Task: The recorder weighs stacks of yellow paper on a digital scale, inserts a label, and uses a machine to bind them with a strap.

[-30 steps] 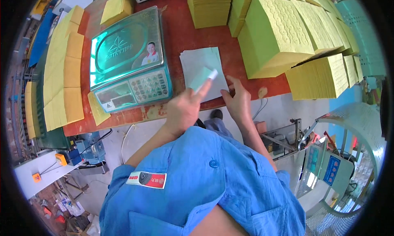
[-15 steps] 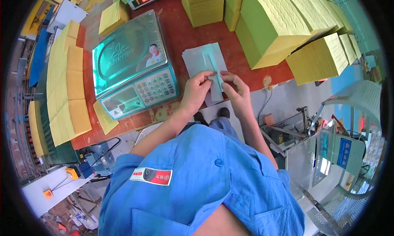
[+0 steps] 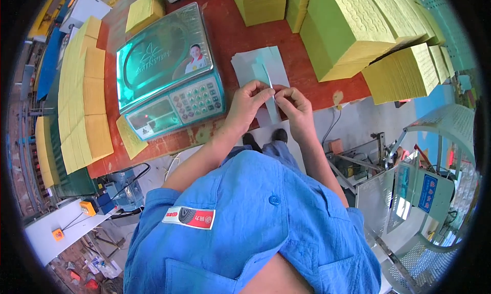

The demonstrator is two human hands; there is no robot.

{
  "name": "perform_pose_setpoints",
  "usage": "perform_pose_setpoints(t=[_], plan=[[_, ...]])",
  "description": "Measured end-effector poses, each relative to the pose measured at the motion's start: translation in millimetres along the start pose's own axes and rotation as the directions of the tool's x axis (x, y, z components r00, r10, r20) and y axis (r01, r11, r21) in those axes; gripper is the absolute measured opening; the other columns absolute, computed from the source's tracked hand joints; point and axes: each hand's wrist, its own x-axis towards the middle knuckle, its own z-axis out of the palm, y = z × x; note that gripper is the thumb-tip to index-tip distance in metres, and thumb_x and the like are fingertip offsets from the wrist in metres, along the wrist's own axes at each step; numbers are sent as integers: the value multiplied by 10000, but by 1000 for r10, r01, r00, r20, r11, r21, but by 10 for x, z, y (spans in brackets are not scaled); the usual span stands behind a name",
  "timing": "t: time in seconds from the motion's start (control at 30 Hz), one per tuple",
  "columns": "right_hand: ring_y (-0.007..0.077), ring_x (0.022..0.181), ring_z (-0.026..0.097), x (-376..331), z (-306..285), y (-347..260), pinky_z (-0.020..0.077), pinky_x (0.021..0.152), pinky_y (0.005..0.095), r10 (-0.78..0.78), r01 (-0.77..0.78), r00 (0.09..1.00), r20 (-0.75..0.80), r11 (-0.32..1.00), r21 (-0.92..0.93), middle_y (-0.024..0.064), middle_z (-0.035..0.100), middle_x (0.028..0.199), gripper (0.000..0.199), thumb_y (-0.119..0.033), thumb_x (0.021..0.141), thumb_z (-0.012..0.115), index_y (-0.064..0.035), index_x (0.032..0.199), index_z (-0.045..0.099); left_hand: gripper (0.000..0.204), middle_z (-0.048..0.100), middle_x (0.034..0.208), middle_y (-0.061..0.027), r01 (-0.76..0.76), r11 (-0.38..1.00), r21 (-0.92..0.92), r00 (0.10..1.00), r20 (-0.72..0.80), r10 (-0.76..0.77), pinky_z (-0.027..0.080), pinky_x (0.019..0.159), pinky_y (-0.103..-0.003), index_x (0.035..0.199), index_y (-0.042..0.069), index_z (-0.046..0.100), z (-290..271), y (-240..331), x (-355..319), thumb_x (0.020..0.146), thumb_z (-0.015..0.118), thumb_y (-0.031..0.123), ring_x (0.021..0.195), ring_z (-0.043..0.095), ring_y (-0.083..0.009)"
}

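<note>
A narrow pale strip (image 3: pixel 261 74), seemingly a thin sheet folded lengthwise, stands on edge between my two hands; whether it is paper or plastic I cannot tell. My left hand (image 3: pixel 249 103) pinches it from the left between thumb and fingers. On its other side, my right hand (image 3: pixel 296 107) grips the edge with thumb and bent fingers. Beneath them a loose stack of pale sheets (image 3: pixel 279 69) lies at the table's near edge, its sheets slightly fanned. The strip's lower part is partly hidden by my fingers.
A weighing scale (image 3: pixel 169 71) stands left of the sheets on the red table (image 3: pixel 220 25). Tall stacks of yellow paper (image 3: pixel 342 33) rise at the right, with more yellow stacks (image 3: pixel 84 102) along the left edge. A metal-framed machine (image 3: pixel 396 176) stands at the lower right.
My left fingers have shifted on the strip, and it now stands more on edge than before. The whole view has moved slightly. Both hands stay over the sheets.
</note>
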Motion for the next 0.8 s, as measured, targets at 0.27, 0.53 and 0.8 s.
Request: perform_pose_setpoints(t=[0.27,0.53,0.8], plan=[[66,794,550,26,-74,87,466,669,230,16,-16,1000,-1,999,35,15,656,1029,101,-130,931,610,-32,916,631,152,617,820,15,-57,998,-41,998,-29,55,445,686,-215,924,37,653,17,-63,1,905,683,185,753,534,-54],[68,800,562,28,-83,3,477,685,238,2,-2,1000,-21,1000,17,16,655,961,124,-142,928,617,-20,924,632,141,615,799,20,-55,998,3,997,-52,55,436,660,-211,899,40,650,36,-82,20,901,686,177,740,532,-47],[52,767,521,153,-143,-98,430,718,212,-43,58,996,74,977,-205,-18,590,828,131,-156,926,620,-27,908,632,138,607,763,17,-75,991,113,995,-61,82,433,631,-213,858,37,630,55,-79,6,896,689,156,714,517,-39]])
